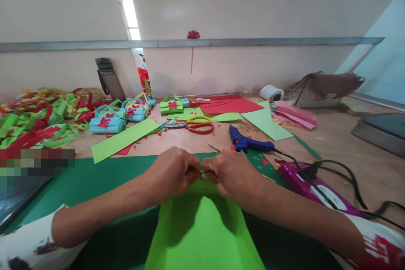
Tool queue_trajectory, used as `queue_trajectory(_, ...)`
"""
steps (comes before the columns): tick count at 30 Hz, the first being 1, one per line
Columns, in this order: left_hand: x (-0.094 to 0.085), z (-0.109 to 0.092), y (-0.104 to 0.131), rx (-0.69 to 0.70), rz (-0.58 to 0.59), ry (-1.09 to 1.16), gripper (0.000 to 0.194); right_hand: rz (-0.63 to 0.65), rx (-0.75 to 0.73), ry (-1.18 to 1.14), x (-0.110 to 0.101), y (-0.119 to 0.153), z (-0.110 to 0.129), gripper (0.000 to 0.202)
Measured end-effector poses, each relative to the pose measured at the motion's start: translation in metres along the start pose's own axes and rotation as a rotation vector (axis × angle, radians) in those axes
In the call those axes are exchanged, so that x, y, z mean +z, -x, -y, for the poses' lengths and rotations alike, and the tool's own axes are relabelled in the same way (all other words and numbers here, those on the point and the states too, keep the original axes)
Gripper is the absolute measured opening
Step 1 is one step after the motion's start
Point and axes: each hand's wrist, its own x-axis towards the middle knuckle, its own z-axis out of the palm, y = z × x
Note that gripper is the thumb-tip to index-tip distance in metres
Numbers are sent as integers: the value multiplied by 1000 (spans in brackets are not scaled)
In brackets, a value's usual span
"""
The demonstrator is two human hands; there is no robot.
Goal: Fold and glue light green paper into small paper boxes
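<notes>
A large light green paper sheet (pixel 205 232) stretches from the bottom of the view up to both hands. My left hand (pixel 177 173) is closed, its thumb and fingers pinching the sheet's far edge. Right beside it, my right hand (pixel 224 173) pinches the same edge, and the fingertips of both hands nearly meet. The fingers cover most of that edge. Under the sheet lies a dark green mat (pixel 126 173).
Beyond the hands are scissors (pixel 201 124), a blue glue gun (pixel 249 141), red paper (pixel 234 104) and small paper bags (pixel 106 123). A purple power strip (pixel 316 187) with cables sits right. Colourful paper pieces (pixel 38 118), a bottle (pixel 110 78) stand left.
</notes>
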Motion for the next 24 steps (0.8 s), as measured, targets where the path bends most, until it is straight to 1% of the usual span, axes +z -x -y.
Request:
queue_trajectory(2, -3, 0, 2, -16, 1, 1, 27, -19, 12, 2, -2, 0, -1, 12)
queue_trajectory(5, -8, 1, 3, -53, 11, -22, 19, -45, 17, 4, -2, 0, -3, 13)
queue_trajectory(7, -9, 0, 2, -68, 5, -43, 18, -67, 23, 8, -2, -1, -2, 13)
queue_trajectory(13, -10, 0, 4, -55, -8, -51, 18, -78, 23, 4, -2, -6, 6, 17)
queue_trajectory(14, -11, 1, 5, -52, -21, -44, 21, -85, 26, -1, -3, -6, 5, 18)
queue_trajectory(16, -14, 6, 8, -45, -43, -21, 38, -109, 33, -35, -2, -6, 1, 18)
queue_trajectory(18, -18, 10, 10, -27, -33, 24, 48, -140, 42, -100, -1, -6, -4, 20)
queue_trajectory(21, -22, 15, 8, 7, 31, 138, 46, -165, 45, -166, 4, -3, -13, 21)
queue_trajectory(24, -22, 16, 5, -14, 73, 218, 42, -171, 36, -168, 7, 0, -17, 21)
